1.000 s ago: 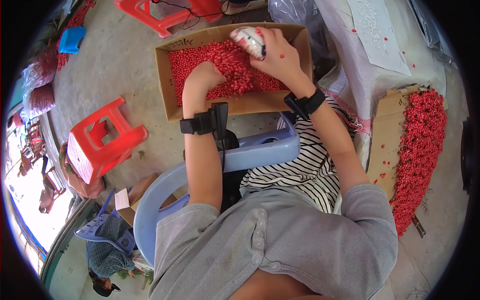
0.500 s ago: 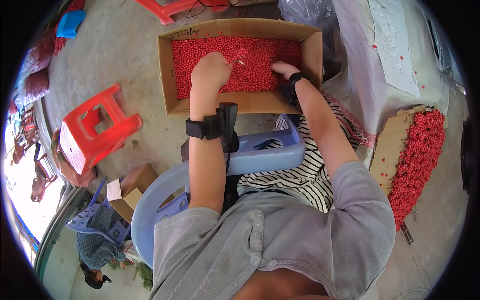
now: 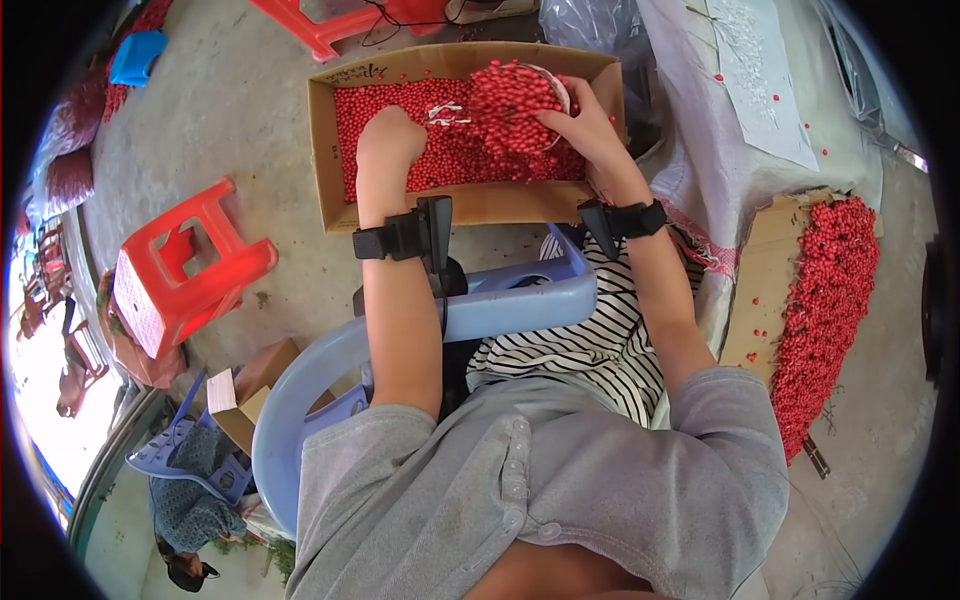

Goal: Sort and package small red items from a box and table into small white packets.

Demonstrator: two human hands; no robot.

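A cardboard box [image 3: 450,205] filled with small red berry-like beads [image 3: 365,105] lies open in front of me. My left hand [image 3: 390,140] is closed over its left half, and thin white stems [image 3: 447,116] stick out from the fingers toward the middle. Above the right half, my right hand [image 3: 590,125] grips a round bowl [image 3: 558,85] by its pale rim, thumb toward the beads. The bowl is tipped to the left, and a blurred mass of red beads [image 3: 515,105] spills out of it beside the stems. Its outer side is mostly hidden.
A blue plastic chair [image 3: 520,305] curves around me. To the left stands a red stool [image 3: 190,265]; on the right lies a cardboard sheet [image 3: 765,300] heaped with red berry sprays [image 3: 825,310]. A cloth-covered surface [image 3: 690,110] rises at right. Another person [image 3: 195,520] is at lower left.
My right hand has come up out of the beads with the bowl and tips it leftward. My left hand stays low over the box, slightly shifted left with the whole view.
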